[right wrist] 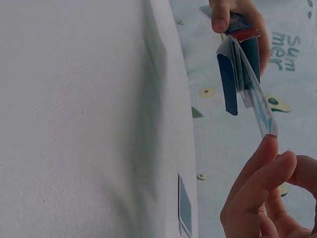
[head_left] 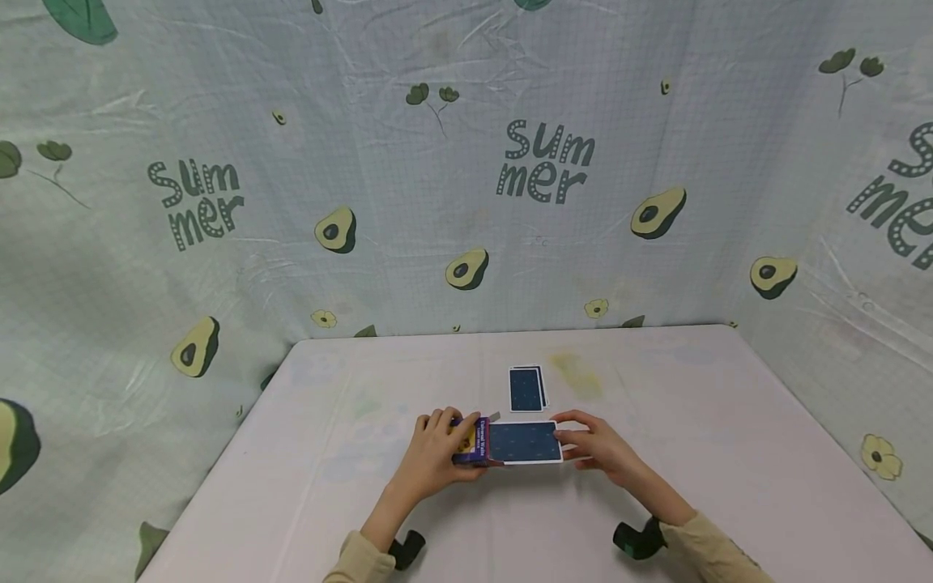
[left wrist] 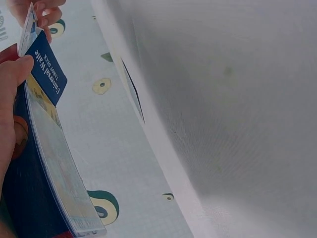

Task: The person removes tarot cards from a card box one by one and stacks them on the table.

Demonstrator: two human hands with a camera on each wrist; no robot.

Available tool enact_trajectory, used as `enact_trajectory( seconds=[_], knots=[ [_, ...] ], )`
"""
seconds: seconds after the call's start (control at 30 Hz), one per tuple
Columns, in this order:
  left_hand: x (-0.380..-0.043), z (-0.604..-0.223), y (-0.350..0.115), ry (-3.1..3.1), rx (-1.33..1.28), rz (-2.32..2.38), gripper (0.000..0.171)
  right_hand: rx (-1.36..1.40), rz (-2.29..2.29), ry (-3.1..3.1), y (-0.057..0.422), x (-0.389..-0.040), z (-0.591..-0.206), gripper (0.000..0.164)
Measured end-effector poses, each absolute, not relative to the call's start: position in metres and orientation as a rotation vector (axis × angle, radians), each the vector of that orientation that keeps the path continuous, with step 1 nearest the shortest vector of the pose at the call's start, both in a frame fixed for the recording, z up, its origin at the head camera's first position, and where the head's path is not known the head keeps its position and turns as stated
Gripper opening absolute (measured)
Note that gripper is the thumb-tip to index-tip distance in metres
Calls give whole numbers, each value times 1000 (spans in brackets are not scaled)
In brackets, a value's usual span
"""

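My left hand (head_left: pixel 437 453) grips a purple-blue tarot card box (head_left: pixel 470 441), thumb and fingers wrapped round it, just above the table. From the box's right end sticks out a stack of cards (head_left: pixel 525 443) with dark blue, white-edged backs. The box's flap (left wrist: pixel 48 69), lettered "Universal Waite Tarot Deck", hangs folded out at that end. My right hand (head_left: pixel 598 445) is at the far end of the cards. In the right wrist view its fingertips (right wrist: pixel 270 144) touch their outer edge, with the fingers loosely bent and spread rather than wrapped round the cards.
Behind the box, a few loose blue-backed cards (head_left: pixel 526 389) lie face down, slightly fanned, on the white-covered table (head_left: pixel 350 502). A curtain (head_left: pixel 408 178) printed with avocados and "summer" hangs round the table's back and sides. Black wrist cameras (head_left: pixel 638 540) sit below both hands.
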State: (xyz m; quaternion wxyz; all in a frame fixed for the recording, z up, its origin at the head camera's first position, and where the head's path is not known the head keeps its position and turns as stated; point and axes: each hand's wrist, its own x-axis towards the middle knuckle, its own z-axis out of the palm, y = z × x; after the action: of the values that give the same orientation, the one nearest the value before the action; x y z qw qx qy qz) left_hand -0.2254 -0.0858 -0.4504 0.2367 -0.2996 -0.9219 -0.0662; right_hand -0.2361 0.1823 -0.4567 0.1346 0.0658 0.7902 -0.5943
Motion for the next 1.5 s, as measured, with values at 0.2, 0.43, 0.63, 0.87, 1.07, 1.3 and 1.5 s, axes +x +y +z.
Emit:
enact_trajectory(
  seconds=[0.2,0.43,0.63,0.87,1.07,1.3,1.5],
  knots=[
    [-226,-450,-86,-2546,-812,-180,78,198,-1726,2281,185,-238,-457,40],
    [-226,-451,-86,-2559,-809,-184,77,200,-1724,2274,190,-239,-456,41],
    [-226,-451,-86,-2557,-813,-196,77,195,-1732,2258,194,-239,-454,44],
    [-227,-452,-87,-2530,-809,-165,77,216,-1744,2249,198,-241,-454,45],
    [-227,-452,-87,-2527,-808,-164,77,227,-1794,2223,201,-243,-454,45],
    [-226,-453,-86,-2527,-821,-196,77,232,-1857,2169,202,-246,-452,44],
    [-226,-452,-86,-2497,-825,-175,77,236,-1918,2136,202,-250,-451,42]
  ],
)
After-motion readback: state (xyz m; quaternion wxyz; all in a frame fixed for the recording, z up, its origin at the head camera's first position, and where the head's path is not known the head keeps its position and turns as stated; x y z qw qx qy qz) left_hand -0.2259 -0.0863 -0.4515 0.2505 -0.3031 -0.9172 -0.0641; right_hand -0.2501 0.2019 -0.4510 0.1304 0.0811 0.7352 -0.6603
